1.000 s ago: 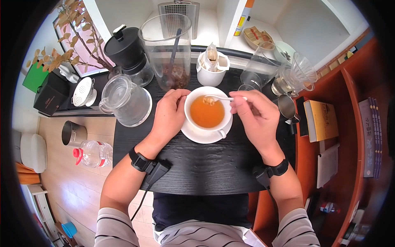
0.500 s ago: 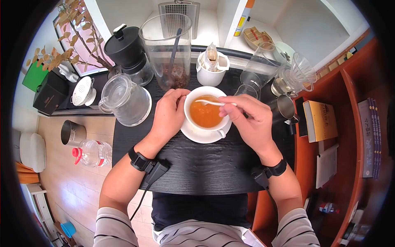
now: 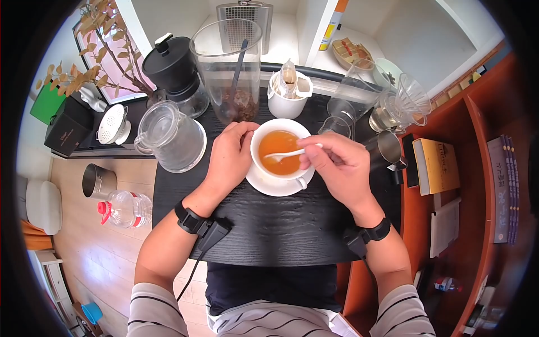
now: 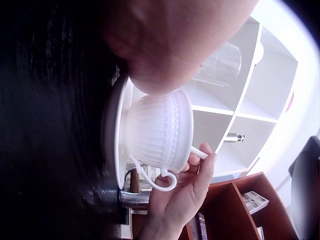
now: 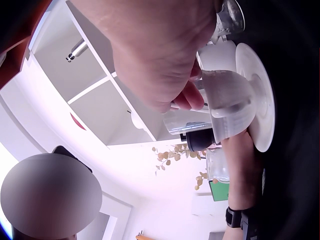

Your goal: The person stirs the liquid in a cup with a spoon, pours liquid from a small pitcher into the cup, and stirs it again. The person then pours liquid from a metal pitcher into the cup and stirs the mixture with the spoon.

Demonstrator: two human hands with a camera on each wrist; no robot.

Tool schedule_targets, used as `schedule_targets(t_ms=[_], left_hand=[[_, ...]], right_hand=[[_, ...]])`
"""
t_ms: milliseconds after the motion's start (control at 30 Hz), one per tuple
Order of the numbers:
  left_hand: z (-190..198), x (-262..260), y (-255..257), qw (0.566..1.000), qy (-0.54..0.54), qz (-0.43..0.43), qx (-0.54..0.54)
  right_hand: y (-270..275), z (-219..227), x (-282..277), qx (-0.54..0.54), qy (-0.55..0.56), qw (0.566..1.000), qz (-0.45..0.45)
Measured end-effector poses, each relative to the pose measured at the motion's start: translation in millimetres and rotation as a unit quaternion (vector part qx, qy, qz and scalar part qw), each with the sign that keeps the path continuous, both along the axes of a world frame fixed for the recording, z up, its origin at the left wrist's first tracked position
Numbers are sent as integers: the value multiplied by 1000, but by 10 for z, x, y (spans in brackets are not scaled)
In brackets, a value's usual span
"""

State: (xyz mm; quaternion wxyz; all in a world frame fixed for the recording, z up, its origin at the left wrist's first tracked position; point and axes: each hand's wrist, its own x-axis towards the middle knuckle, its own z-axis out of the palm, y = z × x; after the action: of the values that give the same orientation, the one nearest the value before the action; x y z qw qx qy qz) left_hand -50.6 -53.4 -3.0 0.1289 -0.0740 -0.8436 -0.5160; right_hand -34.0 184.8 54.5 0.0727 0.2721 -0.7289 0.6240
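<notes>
A white teacup [image 3: 282, 177] holding amber tea [image 3: 281, 139] stands on a white saucer [image 3: 268, 187]. My right hand [image 3: 342, 163] pinches a small white spoon [image 3: 292, 153] between thumb and fingers. Its bowl dips into the tea on the left side of the cup, and its handle crosses the right rim. On the cup's left side, my left hand [image 3: 229, 154] holds it, fingers curved against the wall. The left wrist view shows the fluted cup wall [image 4: 157, 130] and looped handle, with the right hand [image 4: 182, 197] behind.
Behind the cup stand a white mug [image 3: 287, 104] with a drip bag and a tall glass jar [image 3: 227, 73]. A glass pitcher [image 3: 168, 140] and black grinder [image 3: 171, 70] are at left; a metal jug [image 3: 391, 147] and clear glassware [image 3: 351, 92] are at right.
The spoon has swept through the tea from the cup's far side to its left, then nearer me. My right hand shifted slightly left with it. The left hand and cup stayed in place.
</notes>
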Motion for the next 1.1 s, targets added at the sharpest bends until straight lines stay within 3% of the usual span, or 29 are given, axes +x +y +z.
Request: schedule_targets(t_ms=[100,267,367,633,700,767,933,1100], left_hand=[[-9,-1,-3,1000,0,1,2],[23,12,1,1000,-6,0,-4],[25,12,3,1000,-11,-1,2],[14,11,4,1000,-4,2,-3],[21,11,2,1000,-5,1,-4],[19,11,1,1000,-6,0,-4],[22,12,5,1000,-6,-3,4],[17,11,-2,1000,-4,-2,0]], right_hand=[[-2,26,-13,40,54,998,11],[20,24,-43,18,74,990,-115],[80,0,-65,8,68,988,-137],[-6,-5,8,-21,-5,999,-27],[-25,-17,-22,17,75,997,-6],[1,23,-14,52,77,995,-17],[31,17,-33,38,99,985,-139],[85,-20,-13,9,43,994,-100]])
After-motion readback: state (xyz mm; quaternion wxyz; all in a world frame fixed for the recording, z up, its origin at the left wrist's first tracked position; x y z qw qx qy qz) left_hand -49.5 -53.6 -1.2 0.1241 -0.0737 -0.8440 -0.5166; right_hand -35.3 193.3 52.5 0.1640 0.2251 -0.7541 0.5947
